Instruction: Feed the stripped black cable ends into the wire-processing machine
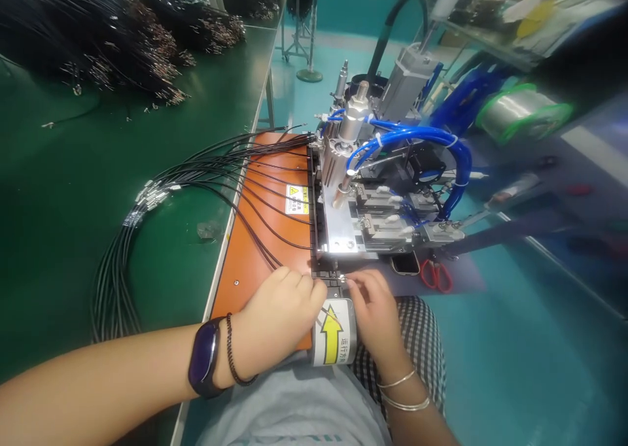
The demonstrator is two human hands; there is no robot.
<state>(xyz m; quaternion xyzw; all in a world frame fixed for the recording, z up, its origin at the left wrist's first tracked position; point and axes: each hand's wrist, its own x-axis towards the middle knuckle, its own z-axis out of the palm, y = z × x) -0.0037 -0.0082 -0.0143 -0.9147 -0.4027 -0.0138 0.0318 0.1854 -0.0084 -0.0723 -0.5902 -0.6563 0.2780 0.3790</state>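
Note:
My left hand [289,305] is closed on a black cable, just over the near end of the machine's track. Across from it, my right hand [375,305] pinches at the cable's tip, where a small metallic end [340,278] shows between the two hands. Several black cables [265,165] run from a bundle on the left over the orange plate [255,263] into the machine's dark slotted edge [314,214]. Below my fingers is a white label with a yellow arrow [332,338]. The pneumatic machine [338,217], with metal cylinders and blue hoses [417,135], stands just beyond my hands.
The cable bundle [112,276] curves over the green table [59,204], near a small clear plastic piece [209,231]. Large piles of black cables [112,34] lie at the back left. Red-handled scissors [436,274] and a phone [405,263] sit right of the machine. A wire spool [523,114] hangs at upper right.

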